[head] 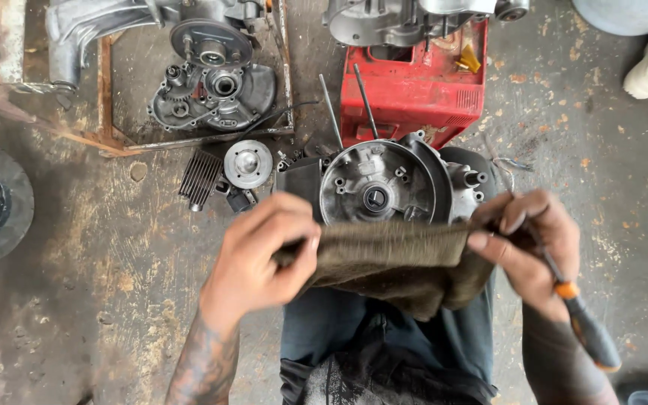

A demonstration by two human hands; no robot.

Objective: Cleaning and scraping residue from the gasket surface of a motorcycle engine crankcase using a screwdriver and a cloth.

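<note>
both forearms are raised side by side; the left hand and right hand are closed in pinching grips.

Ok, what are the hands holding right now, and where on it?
Left hand pinches the brown cloth at its left edge; right hand grips its right edge and a screwdriver near the handle top.

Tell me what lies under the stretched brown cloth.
Under the brown cloth, dark jeans show below; the engine casing shows above. The casing's lower edge is covered.
</note>
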